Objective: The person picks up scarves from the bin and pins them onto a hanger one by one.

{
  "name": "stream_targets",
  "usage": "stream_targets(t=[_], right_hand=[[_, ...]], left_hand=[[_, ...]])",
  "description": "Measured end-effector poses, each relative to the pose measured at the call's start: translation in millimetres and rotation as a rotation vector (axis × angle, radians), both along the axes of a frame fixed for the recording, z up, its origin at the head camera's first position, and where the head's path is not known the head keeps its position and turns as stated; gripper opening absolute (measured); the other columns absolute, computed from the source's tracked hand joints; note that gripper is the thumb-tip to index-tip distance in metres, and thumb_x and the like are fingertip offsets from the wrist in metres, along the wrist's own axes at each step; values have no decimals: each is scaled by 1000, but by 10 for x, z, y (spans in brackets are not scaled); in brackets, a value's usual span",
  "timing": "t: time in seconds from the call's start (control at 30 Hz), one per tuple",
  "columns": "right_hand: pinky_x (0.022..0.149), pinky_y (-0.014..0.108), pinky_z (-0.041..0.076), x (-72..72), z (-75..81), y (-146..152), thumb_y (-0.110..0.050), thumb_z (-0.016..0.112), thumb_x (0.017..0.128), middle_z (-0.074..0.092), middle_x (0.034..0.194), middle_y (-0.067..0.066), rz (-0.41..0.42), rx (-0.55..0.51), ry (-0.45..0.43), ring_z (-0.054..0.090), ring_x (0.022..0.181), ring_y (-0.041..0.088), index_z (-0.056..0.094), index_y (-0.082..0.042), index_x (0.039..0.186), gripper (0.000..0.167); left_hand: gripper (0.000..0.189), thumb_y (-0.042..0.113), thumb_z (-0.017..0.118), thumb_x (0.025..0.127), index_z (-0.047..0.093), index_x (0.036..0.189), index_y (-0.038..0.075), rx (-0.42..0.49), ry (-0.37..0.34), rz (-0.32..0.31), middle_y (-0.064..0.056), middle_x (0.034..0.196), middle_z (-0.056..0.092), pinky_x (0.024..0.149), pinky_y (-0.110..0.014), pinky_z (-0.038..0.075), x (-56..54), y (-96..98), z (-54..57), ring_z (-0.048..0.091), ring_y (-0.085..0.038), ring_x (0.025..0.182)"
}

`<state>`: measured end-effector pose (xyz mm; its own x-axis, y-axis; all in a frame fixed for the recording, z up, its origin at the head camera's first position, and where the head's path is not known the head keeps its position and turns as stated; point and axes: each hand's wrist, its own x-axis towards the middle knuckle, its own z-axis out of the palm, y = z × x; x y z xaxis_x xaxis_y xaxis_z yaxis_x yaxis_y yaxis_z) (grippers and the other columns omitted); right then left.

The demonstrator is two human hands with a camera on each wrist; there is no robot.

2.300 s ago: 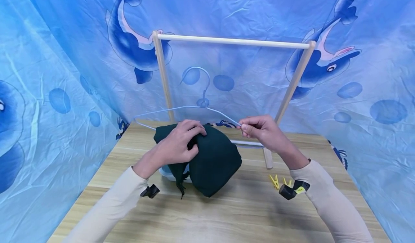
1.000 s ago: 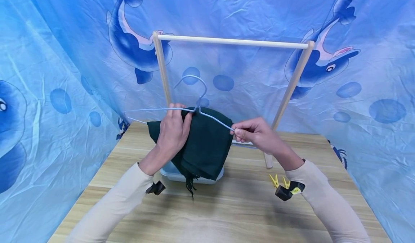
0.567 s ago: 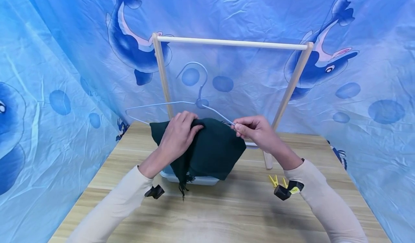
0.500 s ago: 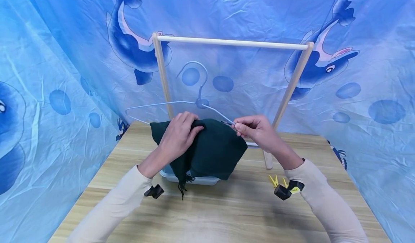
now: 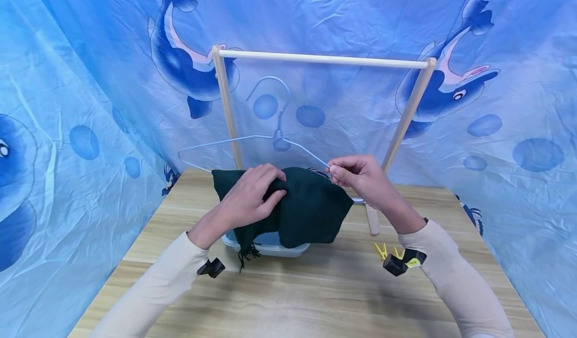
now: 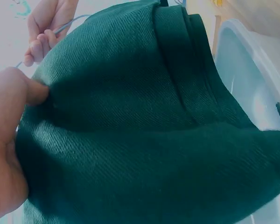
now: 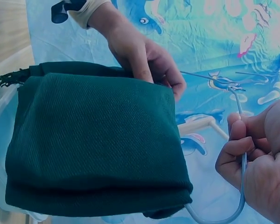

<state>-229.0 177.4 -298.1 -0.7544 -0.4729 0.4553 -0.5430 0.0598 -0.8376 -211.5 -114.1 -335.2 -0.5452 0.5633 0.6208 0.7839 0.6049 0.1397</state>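
A dark green fringed scarf (image 5: 311,213) hangs folded over the lower bar of a pale blue wire hanger (image 7: 243,179). The hanger is raised off the table, its hook pointing up. My left hand (image 5: 254,195) pinches the scarf's upper part between thumb and fingers; the left wrist view shows the thumb pressing into the cloth. On the right, my right hand (image 5: 360,175) grips the hanger's sloping shoulder wire, fingers curled round it in the right wrist view. Much of the lower bar is hidden by cloth.
Below the scarf stands a light blue plastic tub (image 5: 275,250). Behind it rises a wooden rack with a white crossbar (image 5: 324,58). Yellow clothespins (image 5: 382,252) lie on the wooden table (image 5: 288,303) at right. A blue dolphin-print curtain surrounds the table.
The hanger tipped toward me, then rose upright again. My left hand shifted from the hanger's upper wire back to the scarf's top. The scarf's right part now spreads further right.
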Motion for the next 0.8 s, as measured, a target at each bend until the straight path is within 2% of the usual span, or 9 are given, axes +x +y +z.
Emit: stream_targets(t=[0.07,0.2,0.3,0.43,0.63,0.8], right_hand=[[71,20,55,1,11,-5,1,56,103,68,83,0,5,1,12,61,74,10,65,21,106,22],[69,20,54,2,17,-14,-1,56,103,66,81,-1,19,2,32,59,73,12,67,18,105,22],[68,21,53,7,19,-25,-2,56,104,66,81,-1,19,8,50,58,72,13,68,17,105,22],[68,21,54,24,28,-29,-3,57,104,66,81,0,8,23,67,58,72,13,68,16,105,22],[66,22,54,32,36,-31,-2,58,103,65,80,1,12,42,92,57,71,13,70,14,104,21],[68,20,54,31,17,-34,-2,58,103,66,80,-1,34,40,104,59,71,11,69,17,104,22]], left_hand=[[28,26,67,97,65,119,8,-12,7,26,-6,112,65,85,-42,49,10,30,8,60,-23,101],[49,48,71,93,68,127,14,-71,30,81,-5,111,62,80,-39,48,35,122,38,59,-22,97],[55,56,74,89,71,126,16,-110,46,98,-6,113,60,78,-38,47,51,180,61,57,-23,97],[43,45,78,89,76,118,13,-106,38,55,-6,112,63,82,-37,50,52,212,64,58,-23,99],[32,27,82,85,77,109,6,-45,13,-66,-5,95,66,77,-32,52,12,199,44,60,-20,86],[24,20,82,85,77,102,4,-18,69,-89,-5,88,65,72,-30,53,-6,188,31,60,-18,79]])
